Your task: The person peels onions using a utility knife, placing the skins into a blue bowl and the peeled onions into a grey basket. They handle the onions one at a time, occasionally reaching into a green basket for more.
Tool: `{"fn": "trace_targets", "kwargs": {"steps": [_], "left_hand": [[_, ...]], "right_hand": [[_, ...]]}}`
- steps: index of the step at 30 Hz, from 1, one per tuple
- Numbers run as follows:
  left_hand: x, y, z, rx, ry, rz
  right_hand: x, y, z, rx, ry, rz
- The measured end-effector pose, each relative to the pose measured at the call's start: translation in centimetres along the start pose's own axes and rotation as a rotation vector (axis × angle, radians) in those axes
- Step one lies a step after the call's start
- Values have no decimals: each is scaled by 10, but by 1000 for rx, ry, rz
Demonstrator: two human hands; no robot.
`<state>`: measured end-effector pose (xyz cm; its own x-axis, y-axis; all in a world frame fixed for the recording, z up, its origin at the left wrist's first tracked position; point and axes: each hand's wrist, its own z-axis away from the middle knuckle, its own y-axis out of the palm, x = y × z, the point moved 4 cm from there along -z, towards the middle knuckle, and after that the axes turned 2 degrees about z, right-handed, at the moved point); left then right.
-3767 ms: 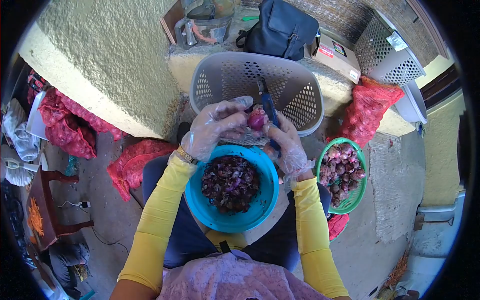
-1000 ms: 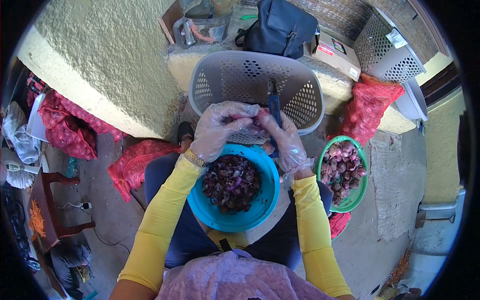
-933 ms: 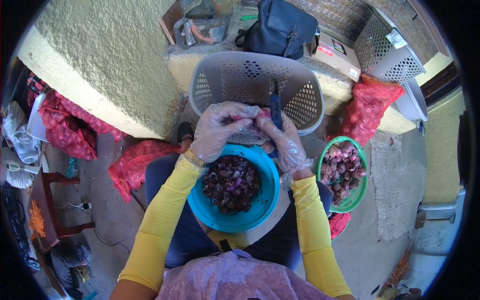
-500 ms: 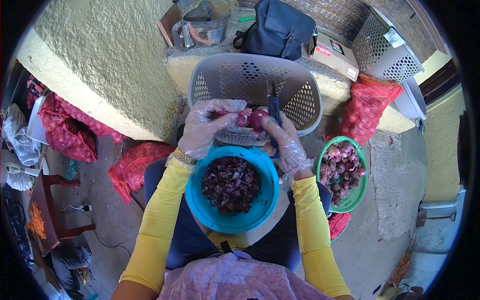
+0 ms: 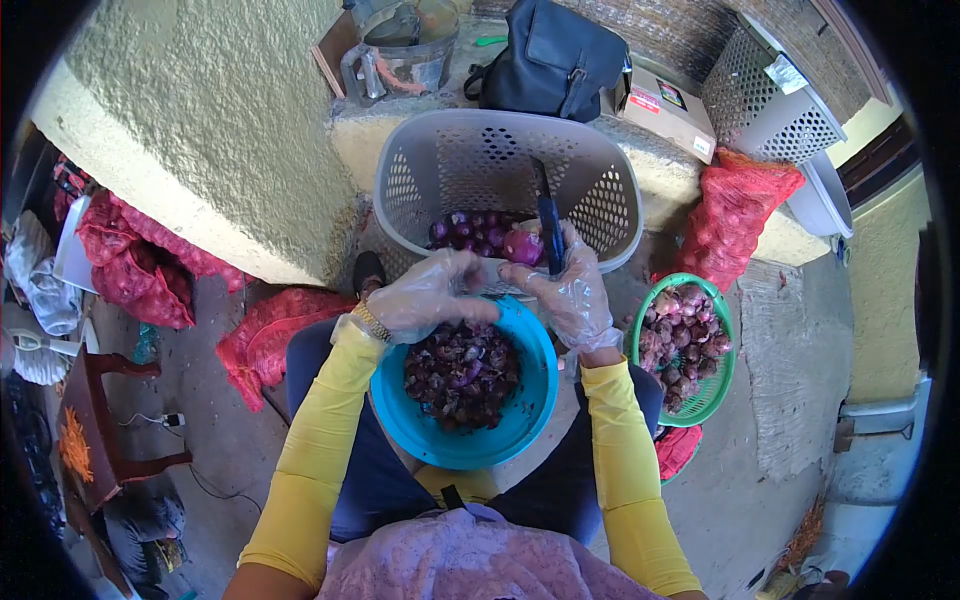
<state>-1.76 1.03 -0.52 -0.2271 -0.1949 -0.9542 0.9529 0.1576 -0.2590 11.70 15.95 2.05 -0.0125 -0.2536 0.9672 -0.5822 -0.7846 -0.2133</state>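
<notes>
My right hand [image 5: 572,302], in a clear plastic glove, holds a knife [image 5: 549,225] with its dark blade pointing away from me. A partly peeled red onion [image 5: 523,246] is at the fingers of this same hand, beside the knife. My left hand [image 5: 425,298], gloved too, hangs over the far rim of the blue basin [image 5: 395,425] with its fingers apart and nothing seen in them. Dark onion skins [image 5: 462,375] lie in the basin. Beyond my hands, shiny purple peeled onions [image 5: 480,232] rest in the grey perforated basket [image 5: 400,165].
A green basket [image 5: 728,365] of unpeeled onions [image 5: 685,335] stands at my right, near a red mesh sack [image 5: 740,215]. Another red sack [image 5: 275,340] lies left. A black backpack [image 5: 555,60] and a cardboard box [image 5: 668,112] sit on the ledge behind the grey basket.
My left hand has left the onion and moved down toward me, over the basin. My right hand has shifted slightly, still with the knife and onion. Purple onions in the basket now show.
</notes>
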Motion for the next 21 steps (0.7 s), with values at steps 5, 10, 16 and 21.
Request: {"fn": "trace_targets", "kwargs": {"steps": [5, 10, 16, 21], "left_hand": [[-18, 15, -10, -114, 15, 793], [-6, 11, -18, -120, 25, 920], [-13, 7, -16, -83, 86, 1237], [-7, 9, -22, -106, 87, 1145]], "right_hand": [[-3, 9, 1, -11, -36, 27], [10, 14, 3, 117, 8, -223], [5, 3, 5, 115, 250, -211], [5, 3, 6, 66, 216, -148]]}}
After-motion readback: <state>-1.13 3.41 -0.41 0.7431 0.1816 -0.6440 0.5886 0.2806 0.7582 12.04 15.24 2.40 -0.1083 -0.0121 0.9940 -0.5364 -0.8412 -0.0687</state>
